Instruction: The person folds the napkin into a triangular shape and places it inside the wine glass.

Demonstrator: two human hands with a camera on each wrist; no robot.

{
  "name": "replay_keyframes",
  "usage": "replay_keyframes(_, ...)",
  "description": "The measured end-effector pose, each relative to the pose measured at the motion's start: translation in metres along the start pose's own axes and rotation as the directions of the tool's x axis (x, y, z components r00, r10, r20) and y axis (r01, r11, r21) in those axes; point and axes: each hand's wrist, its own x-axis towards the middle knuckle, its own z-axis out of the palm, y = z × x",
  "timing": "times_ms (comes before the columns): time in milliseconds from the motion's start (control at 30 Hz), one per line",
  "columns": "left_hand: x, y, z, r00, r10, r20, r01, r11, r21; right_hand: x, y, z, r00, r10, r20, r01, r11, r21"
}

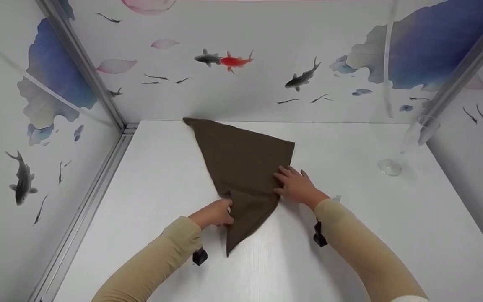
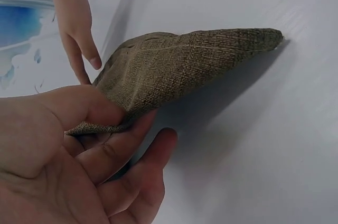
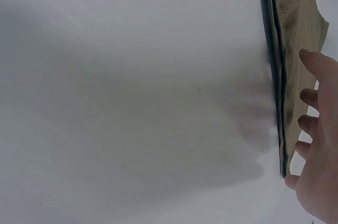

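A dark brown cloth lies on the white table, with a flap folded over at its near end and a pointed corner toward the person. At the flap's left edge, my left hand pinches the fabric. The left wrist view shows the cloth raised between thumb and fingers of the left hand, its pointed tip reaching away. My right hand rests at the cloth's right edge with fingers spread. In the right wrist view, the right hand lies along the layered edge of the cloth, fingers fairly straight.
A clear stemmed glass stands at the right of the table. A small clear object shows partly behind the right wrist. Printed white walls enclose the back and sides, and a metal rail runs along the left.
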Motion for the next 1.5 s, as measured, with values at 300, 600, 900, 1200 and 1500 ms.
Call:
replay_keyframes(300, -0.010, -0.003, -0.004, 0.999, -0.017, 0.034, 0.016, 1.000, 0.021, 0.015, 0.007, -0.001, 0.999, 0.044, 0.028, -0.044, 0.999, -0.020)
replay_keyframes(600, -0.017, -0.005, -0.011, 0.999, -0.010, 0.038, 0.009, 0.999, 0.032, 0.019, 0.020, 0.002, 0.998, 0.062, 0.003, -0.062, 0.997, 0.041)
replay_keyframes(900, -0.019, -0.007, -0.011, 0.998, -0.014, 0.054, 0.013, 1.000, 0.006, 0.013, 0.028, 0.000, 0.998, 0.029, -0.062, -0.026, 0.998, 0.051)
replay_keyframes(1200, -0.017, -0.010, -0.011, 0.999, -0.011, 0.030, 0.012, 0.999, -0.036, 0.001, 0.041, -0.002, 0.994, -0.023, -0.107, 0.025, 0.999, 0.021)
replay_keyframes(1500, -0.013, -0.009, -0.013, 0.999, -0.031, 0.022, 0.032, 0.998, -0.050, -0.010, 0.050, -0.001, 0.990, -0.055, -0.127, 0.061, 0.997, 0.043)
